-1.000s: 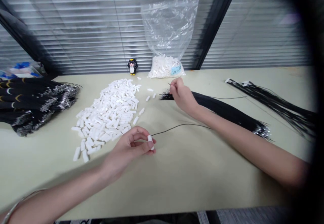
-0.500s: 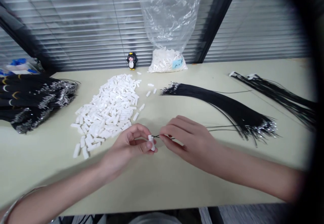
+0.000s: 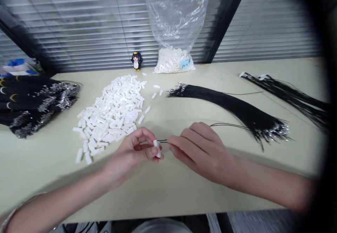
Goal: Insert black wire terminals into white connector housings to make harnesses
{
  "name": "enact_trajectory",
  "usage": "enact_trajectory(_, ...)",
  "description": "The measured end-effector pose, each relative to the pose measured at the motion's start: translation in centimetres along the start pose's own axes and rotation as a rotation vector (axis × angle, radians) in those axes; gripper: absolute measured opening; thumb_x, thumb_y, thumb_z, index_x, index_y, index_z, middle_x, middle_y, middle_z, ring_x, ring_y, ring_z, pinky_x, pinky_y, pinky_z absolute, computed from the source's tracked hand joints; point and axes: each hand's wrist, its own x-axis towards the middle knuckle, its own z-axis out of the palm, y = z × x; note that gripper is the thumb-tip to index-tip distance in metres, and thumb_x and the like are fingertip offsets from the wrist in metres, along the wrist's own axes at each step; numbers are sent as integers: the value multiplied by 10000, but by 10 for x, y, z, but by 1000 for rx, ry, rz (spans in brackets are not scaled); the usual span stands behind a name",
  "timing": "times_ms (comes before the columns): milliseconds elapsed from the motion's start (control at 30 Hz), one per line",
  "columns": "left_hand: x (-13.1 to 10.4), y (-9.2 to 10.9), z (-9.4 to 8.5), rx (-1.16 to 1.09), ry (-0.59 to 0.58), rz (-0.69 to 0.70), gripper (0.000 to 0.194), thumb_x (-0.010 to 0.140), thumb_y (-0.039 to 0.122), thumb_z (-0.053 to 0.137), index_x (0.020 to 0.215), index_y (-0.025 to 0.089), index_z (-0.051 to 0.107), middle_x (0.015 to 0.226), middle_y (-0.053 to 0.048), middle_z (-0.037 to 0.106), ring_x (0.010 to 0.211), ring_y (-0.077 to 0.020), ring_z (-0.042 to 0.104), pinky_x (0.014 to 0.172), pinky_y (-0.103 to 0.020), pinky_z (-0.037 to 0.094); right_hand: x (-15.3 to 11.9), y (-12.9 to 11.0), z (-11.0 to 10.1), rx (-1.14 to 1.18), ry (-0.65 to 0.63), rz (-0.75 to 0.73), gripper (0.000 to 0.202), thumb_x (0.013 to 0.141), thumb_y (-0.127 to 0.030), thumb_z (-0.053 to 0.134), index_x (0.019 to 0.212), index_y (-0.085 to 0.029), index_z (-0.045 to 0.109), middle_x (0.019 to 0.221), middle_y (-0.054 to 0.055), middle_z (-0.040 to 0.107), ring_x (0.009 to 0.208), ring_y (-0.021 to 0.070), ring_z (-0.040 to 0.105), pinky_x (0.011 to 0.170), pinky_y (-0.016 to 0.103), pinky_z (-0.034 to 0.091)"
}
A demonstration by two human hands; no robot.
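Note:
Between thumb and fingers, my left hand (image 3: 142, 147) pinches a small white plastic connector housing (image 3: 157, 148), held roughly upright. Thin black wires (image 3: 163, 141) run from the top of the housing into the closed fingertips of my right hand (image 3: 197, 147). How deep the wire ends sit in the housing is too small to tell. Behind my right hand, dark wires come out towards a thick bundle of black wires (image 3: 223, 103) with silvery metal terminals at both ends. A heap of white housings (image 3: 113, 110) lies beyond my left hand.
At the back stand a penguin figurine (image 3: 136, 61) and a clear bag (image 3: 175, 61) of white parts, against window blinds (image 3: 86, 26). More wire bundles lie at the left (image 3: 39, 103) and far right (image 3: 286, 92). Several loose housings lie beside the heap.
My right hand has shifted slightly, its knuckles turned and raised a little. The wires at the housing, crossed before, now run nearly parallel. My left hand keeps the housing in place.

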Motion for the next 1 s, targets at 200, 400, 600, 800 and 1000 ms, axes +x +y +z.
enact_trajectory(200,-2,0,1,-14,-3,6,166,780,163,677,820,150,516,763,-5,594,709,-102,592,648,-206,463,-3,1,0,18,-36,10,124,742,-182,639,843,-166,571,635,-5,453,681,105,309,624,266,271)
enact_trajectory(400,-2,0,0,-34,-14,2,151,785,165,672,822,150,526,761,-4,599,725,-110,605,656,-209,460,-3,4,1,32,-45,1,117,746,-145,628,847,-158,571,636,-2,446,682,103,294,628,262,261)
enact_trajectory(600,0,-1,0,-54,-9,11,161,782,148,673,832,155,520,756,-1,602,716,-112,601,647,-217,457,-4,4,0,66,-80,11,101,755,-134,610,850,-152,583,648,1,448,685,101,296,635,262,260)
enact_trajectory(800,1,-4,-1,-12,-17,-2,185,769,151,689,807,147,508,732,-19,652,682,-113,604,612,-215,451,-5,3,1,127,-102,8,81,751,-120,607,826,-146,591,634,2,422,672,100,277,625,257,247)
enact_trajectory(1000,2,-5,0,42,17,-12,213,737,161,719,765,137,509,697,-13,654,651,-111,607,581,-201,436,-10,1,7,162,-125,-20,72,755,-105,588,819,-134,578,675,9,441,697,107,303,651,266,263)
